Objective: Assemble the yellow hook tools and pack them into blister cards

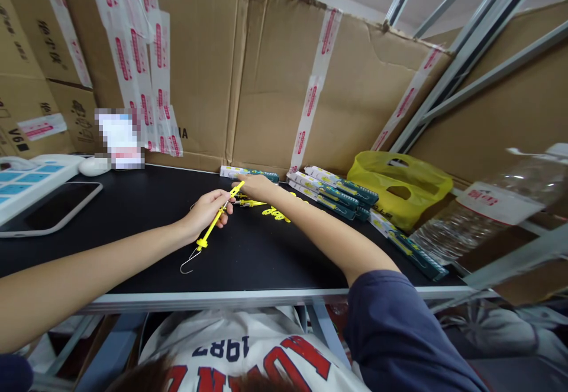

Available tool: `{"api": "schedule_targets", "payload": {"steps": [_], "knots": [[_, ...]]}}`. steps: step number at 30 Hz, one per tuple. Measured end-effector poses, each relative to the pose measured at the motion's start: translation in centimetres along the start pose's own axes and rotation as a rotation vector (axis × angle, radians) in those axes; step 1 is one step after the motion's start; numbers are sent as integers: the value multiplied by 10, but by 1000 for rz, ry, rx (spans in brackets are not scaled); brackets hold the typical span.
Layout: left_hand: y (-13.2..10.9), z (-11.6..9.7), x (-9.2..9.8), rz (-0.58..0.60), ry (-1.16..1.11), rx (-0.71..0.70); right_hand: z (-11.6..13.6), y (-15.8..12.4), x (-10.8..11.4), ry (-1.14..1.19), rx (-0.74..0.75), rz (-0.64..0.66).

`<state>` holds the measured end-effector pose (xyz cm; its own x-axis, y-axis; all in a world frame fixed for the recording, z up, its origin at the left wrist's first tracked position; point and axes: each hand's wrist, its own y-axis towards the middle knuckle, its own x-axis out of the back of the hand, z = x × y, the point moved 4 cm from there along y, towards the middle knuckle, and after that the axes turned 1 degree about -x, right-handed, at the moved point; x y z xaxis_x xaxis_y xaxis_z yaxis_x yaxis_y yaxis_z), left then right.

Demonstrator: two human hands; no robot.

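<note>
The person's left hand (207, 211) pinched a slender yellow plastic tool (217, 219) between thumb and fingers. The tool lay slanted just above the black tabletop (133, 214), its bent wire hook (187, 264) trailing toward seven o'clock. At two o'clock from it, the right hand (256, 186) reached to a flat green-and-white packet (248, 173) against the brown cardboard wall (266, 84); whether those fingers gripped anything could not be told. Loose yellow plastic pieces (276, 214) lay just beside the right wrist. More stacked packets (332, 193) and a crumpled yellow plastic bag (399, 188) sat toward three o'clock.
</note>
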<state>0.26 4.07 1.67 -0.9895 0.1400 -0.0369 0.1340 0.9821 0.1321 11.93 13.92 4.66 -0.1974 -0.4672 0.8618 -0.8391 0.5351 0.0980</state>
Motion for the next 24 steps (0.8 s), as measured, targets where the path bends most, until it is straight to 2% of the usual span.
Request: {"api": "schedule_targets", "payload": {"steps": [8,13,16,20,22,24], "knots": [[0,0,0,-7,35,-1,-1,0,7,-4,-2,-21],[-2,-1,-2,-7,42,3,-17,-18,36,47,-89,-116],[-1,0,-2,2,39,5,-31,-37,67,178,-102,-281],[0,0,-4,17,63,-10,-50,-75,97,569,-165,-599],[-2,-2,-6,30,78,-28,-57,-97,96,812,-236,-781],[-5,-3,-9,51,101,-36,-64,-119,81,1051,-366,-959]]}}
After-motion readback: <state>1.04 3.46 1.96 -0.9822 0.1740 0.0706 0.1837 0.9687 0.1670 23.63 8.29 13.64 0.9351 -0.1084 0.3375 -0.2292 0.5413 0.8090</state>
